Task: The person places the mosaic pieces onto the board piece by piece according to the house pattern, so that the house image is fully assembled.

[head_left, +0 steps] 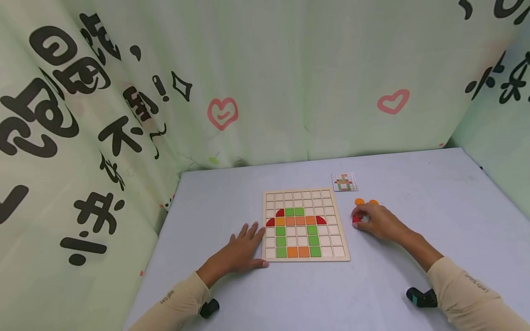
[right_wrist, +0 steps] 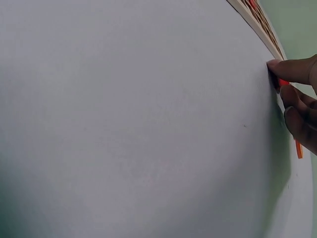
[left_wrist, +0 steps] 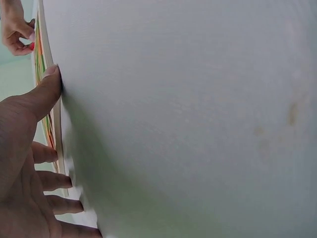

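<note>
A square wooden grid board (head_left: 327, 202) lies on the table, with red, green and orange pieces set in its cells. My left hand (head_left: 240, 253) rests at the board's left edge, fingers spread and thumb by the lower left corner. The left wrist view shows its thumb (left_wrist: 48, 89) against the board's side. To the right of the board, my right hand (head_left: 381, 223) pinches a small red piece (head_left: 356, 219) between thumb and fingers, low over the table. The fingers partly cover this piece in the right wrist view. Two orange round pieces (head_left: 359, 201) lie just beyond that hand.
A small pattern card (head_left: 344, 182) with a coloured grid picture lies past the board's upper right corner. The white-covered table (head_left: 223, 197) meets a pale green curtain (head_left: 306, 92) at the back and left. Dark devices (head_left: 421, 298) sit under both wrists.
</note>
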`<control>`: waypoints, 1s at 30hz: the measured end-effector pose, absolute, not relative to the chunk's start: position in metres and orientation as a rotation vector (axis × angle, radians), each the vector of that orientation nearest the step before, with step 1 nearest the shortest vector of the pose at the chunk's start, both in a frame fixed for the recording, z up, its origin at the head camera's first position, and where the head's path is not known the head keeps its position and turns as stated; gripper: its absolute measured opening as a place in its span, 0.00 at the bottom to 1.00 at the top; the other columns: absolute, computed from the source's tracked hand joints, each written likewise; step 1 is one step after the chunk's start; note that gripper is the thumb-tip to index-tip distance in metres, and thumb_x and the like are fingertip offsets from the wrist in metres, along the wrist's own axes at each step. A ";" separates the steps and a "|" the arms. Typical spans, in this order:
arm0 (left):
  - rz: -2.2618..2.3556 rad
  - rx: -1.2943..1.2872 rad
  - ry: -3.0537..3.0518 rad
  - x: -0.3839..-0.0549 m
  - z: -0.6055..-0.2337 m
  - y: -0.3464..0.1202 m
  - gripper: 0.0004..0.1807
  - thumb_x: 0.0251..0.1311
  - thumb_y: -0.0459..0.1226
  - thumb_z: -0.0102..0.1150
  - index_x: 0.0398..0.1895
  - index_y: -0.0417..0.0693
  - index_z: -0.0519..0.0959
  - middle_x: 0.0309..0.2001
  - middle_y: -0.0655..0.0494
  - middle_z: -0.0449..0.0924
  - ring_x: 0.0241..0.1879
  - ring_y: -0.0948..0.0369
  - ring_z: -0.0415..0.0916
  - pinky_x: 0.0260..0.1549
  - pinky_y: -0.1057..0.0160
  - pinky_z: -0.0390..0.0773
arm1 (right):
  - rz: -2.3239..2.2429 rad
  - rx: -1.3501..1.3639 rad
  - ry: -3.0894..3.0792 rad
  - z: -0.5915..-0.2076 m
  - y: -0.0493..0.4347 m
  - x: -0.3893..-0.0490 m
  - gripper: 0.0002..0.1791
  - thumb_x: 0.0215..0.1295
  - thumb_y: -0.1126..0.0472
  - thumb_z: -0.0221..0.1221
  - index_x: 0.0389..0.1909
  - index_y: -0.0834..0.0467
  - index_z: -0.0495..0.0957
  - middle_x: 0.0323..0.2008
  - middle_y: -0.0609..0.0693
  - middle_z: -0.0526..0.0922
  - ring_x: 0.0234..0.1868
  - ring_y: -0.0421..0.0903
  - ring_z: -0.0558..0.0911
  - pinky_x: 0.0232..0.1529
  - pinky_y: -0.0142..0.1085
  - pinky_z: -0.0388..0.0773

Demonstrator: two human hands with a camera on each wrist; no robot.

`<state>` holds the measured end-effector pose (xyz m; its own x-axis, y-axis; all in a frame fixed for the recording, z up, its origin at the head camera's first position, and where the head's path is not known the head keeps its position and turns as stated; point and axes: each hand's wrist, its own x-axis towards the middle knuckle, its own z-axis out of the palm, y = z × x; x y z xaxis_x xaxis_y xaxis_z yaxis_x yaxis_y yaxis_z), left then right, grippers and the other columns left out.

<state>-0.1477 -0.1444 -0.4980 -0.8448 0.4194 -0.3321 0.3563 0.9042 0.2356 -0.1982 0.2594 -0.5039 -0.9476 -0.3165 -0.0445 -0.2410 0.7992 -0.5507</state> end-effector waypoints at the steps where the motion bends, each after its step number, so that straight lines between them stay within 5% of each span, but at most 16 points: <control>1: 0.230 0.569 2.688 -0.148 -0.498 -0.144 0.54 0.57 0.64 0.64 0.80 0.51 0.53 0.81 0.46 0.48 0.79 0.40 0.44 0.66 0.29 0.58 | -0.848 -0.455 2.849 -0.504 0.260 -0.198 0.13 0.56 0.63 0.72 0.41 0.59 0.83 0.34 0.46 0.83 0.39 0.46 0.77 0.41 0.39 0.76; 8: 0.233 0.568 2.685 -0.148 -0.499 -0.144 0.54 0.57 0.63 0.64 0.80 0.51 0.53 0.81 0.46 0.48 0.79 0.40 0.44 0.66 0.29 0.58 | -0.883 -0.529 2.837 -0.505 0.261 -0.198 0.12 0.57 0.67 0.70 0.43 0.58 0.83 0.32 0.45 0.80 0.37 0.44 0.75 0.35 0.31 0.74; 30: 0.202 0.562 2.706 -0.149 -0.501 -0.144 0.54 0.56 0.64 0.65 0.80 0.52 0.54 0.80 0.46 0.49 0.78 0.39 0.46 0.64 0.29 0.61 | -1.023 -0.529 2.711 -0.497 0.245 -0.205 0.16 0.61 0.64 0.67 0.51 0.59 0.82 0.34 0.47 0.81 0.28 0.42 0.73 0.27 0.30 0.71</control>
